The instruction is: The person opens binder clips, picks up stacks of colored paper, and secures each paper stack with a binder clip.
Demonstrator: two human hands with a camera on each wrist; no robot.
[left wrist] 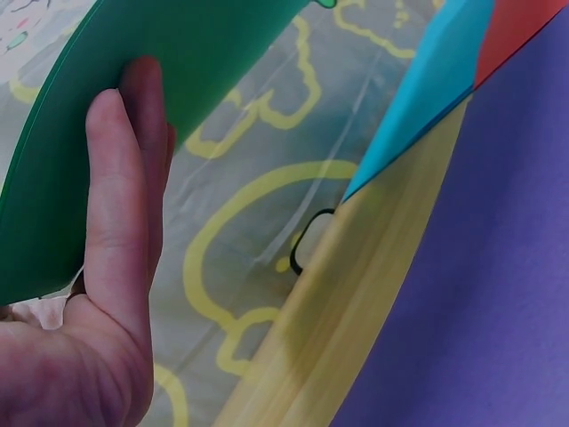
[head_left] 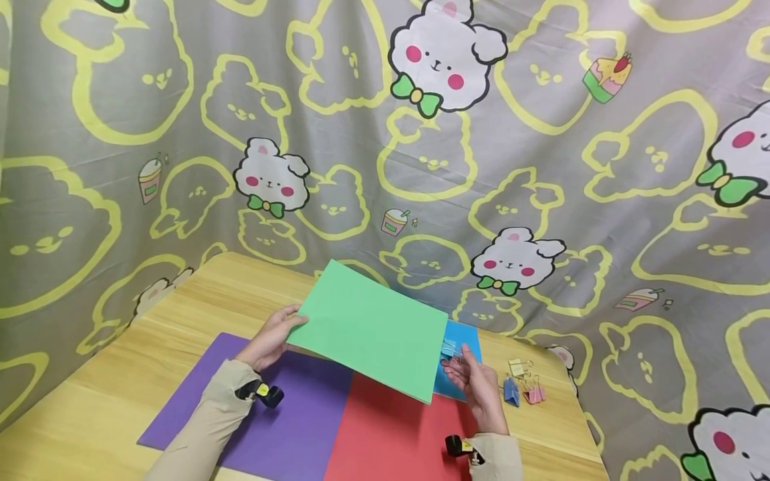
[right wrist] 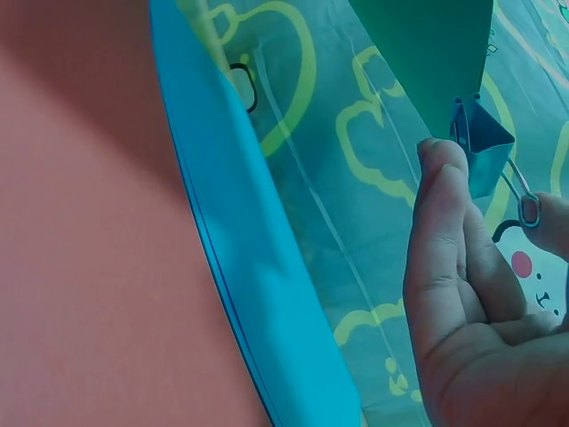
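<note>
A stack of green paper (head_left: 373, 327) is held up and tilted over the table. My left hand (head_left: 271, 337) grips its left edge, thumb on top and fingers flat against the underside, as the left wrist view shows. At the right edge sits a light blue binder clip (right wrist: 484, 151), its mouth at the paper's edge. My right hand (head_left: 478, 387) pinches the clip's wire handle with the thumb, the fingers lying alongside and below. In the head view the clip partly overlaps a blue sheet behind it.
Beneath the green paper lie a purple sheet (head_left: 283, 414), a red sheet (head_left: 391, 434) and a blue sheet (head_left: 469, 334). On the wooden table (head_left: 541, 434) to the right are a yellow clip (head_left: 517, 367), a dark blue clip (head_left: 511, 392) and a pink clip (head_left: 534, 394). A patterned curtain (head_left: 343, 133) stands behind.
</note>
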